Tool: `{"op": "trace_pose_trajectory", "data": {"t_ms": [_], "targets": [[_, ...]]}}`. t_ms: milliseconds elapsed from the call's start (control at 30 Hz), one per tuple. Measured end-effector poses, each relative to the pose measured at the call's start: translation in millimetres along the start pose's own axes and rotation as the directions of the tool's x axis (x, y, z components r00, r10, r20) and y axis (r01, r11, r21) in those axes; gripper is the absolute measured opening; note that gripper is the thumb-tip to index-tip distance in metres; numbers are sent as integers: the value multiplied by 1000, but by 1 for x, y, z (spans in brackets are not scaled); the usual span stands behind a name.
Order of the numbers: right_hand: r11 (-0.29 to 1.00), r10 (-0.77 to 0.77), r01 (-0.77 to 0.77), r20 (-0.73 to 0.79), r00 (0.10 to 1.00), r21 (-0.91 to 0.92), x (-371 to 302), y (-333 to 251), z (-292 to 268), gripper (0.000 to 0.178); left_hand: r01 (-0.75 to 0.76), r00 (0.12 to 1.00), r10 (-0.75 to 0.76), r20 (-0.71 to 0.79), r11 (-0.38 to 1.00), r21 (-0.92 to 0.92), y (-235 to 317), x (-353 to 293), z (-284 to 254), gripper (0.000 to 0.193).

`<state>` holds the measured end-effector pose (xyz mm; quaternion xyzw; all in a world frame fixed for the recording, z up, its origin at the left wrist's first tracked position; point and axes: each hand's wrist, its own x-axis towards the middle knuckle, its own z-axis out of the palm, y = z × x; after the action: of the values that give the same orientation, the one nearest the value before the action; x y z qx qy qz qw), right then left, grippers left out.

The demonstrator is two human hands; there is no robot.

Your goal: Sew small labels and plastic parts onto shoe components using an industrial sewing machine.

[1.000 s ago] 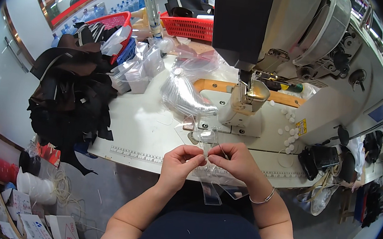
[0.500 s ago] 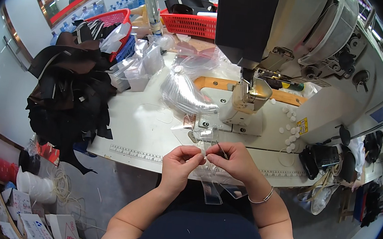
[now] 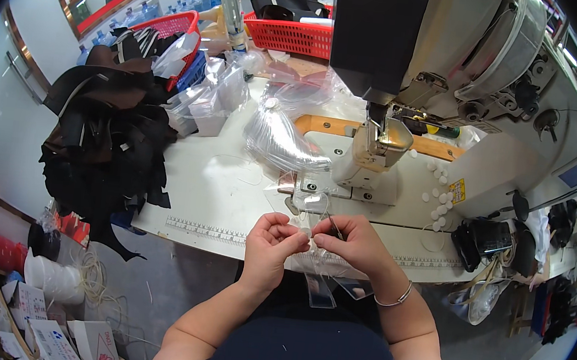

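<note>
At the table's front edge, my left hand (image 3: pixel 272 240) pinches a clear plastic strip (image 3: pixel 319 292) between thumb and forefinger. Its lower part hangs over the edge in front of my lap. Close beside, my right hand (image 3: pixel 359 244) is closed, thumb and forefinger meeting the strip near my left fingertips. A thin dark metal tool (image 3: pixel 335 228), like small snips, lies within the right hand, its tip pointing away from me; its exact kind is partly hidden. A small whitish piece (image 3: pixel 305 231) shows at the left fingertips.
A sewing machine (image 3: pixel 375 154) stands just beyond my hands. Clear plastic pieces (image 3: pixel 279 137) are stacked left of it; several small white discs (image 3: pixel 442 209) lie to its right. Black material (image 3: pixel 110 140) is heaped at the left. Red baskets (image 3: pixel 286 37) stand behind.
My left fingers have loosened and fanned slightly, with thumb and forefinger still together. The right hand stays almost in place. The whole view has shifted a little.
</note>
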<state>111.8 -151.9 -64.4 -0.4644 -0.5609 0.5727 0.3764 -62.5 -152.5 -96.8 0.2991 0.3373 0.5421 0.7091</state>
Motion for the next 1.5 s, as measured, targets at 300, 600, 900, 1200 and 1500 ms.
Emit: {"op": "trace_pose_trajectory", "data": {"t_ms": [300,600,900,1200,1500], "targets": [[998,-27,22,106,994,54,0,-4,-3,13,-29,998,27,64,999,30,0,0,-3,34],[994,-42,32,-98,994,-101,0,0,6,12,122,989,-103,104,973,-197,1,-4,0,24],[999,40,-39,-69,997,22,6,1,1,12,-14,996,6,94,996,90,-1,8,-7,9],[322,-872,556,-12,489,-766,16,2,-34,31,-31,966,13,258,997,64,17,19,28,6],[-115,-955,175,157,253,-978,11,-50,-75,27,282,908,-229,352,953,-107,41,65,61,8]]}}
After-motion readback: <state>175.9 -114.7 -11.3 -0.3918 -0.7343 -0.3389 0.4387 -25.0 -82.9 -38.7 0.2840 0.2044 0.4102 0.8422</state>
